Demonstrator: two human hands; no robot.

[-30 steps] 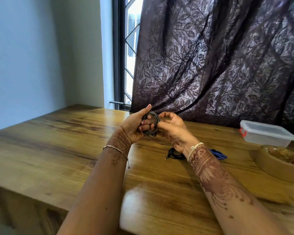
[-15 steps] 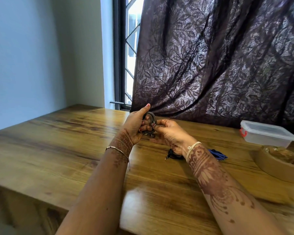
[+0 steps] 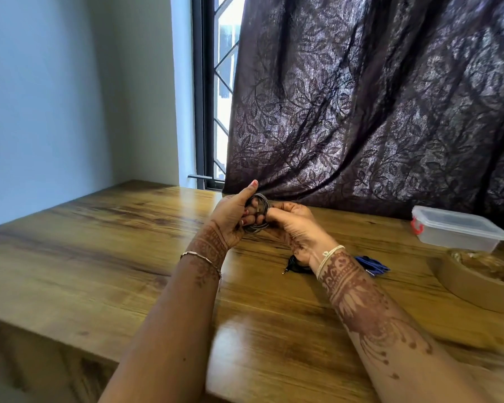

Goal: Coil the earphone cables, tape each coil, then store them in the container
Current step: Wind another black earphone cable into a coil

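Wooden and glossy, the surface (image 3: 105, 245) ran to a pale blue wall (image 3: 56, 97) on the left and a barred window (image 3: 216, 82) at the back. A dark, leaf-patterned curtain (image 3: 376, 97) covered most of the window, its hem resting on the far edge.

Both hands met above the far middle of the surface, holding a small coil of grey earphone cable (image 3: 255, 228) clear of the wood. The left grip (image 3: 233, 216) was closed around the coil's left side, with its fingers curled into the loop and its thumb pointing straight up. The right grip (image 3: 294, 228) was narrow, its thumb and fingers pinching the coil's right side. A thin bracelet (image 3: 201, 257) sat on the left wrist and a pale thread band (image 3: 329, 257) on the right, and both forearms carried henna patterns.

Just beyond the right wrist lay a black earphone cable (image 3: 296, 266), its jack pointing left. A blue cable (image 3: 373, 266) showed on the other side of that wrist. How tidily either was coiled could not be told.

Far to the right, near the curtain, stood the clear plastic container (image 3: 460, 228) with its lid on and a red clip at its left end. A wide roll of brown tape (image 3: 483, 283) lay flat just in front of it, well apart from the hands.
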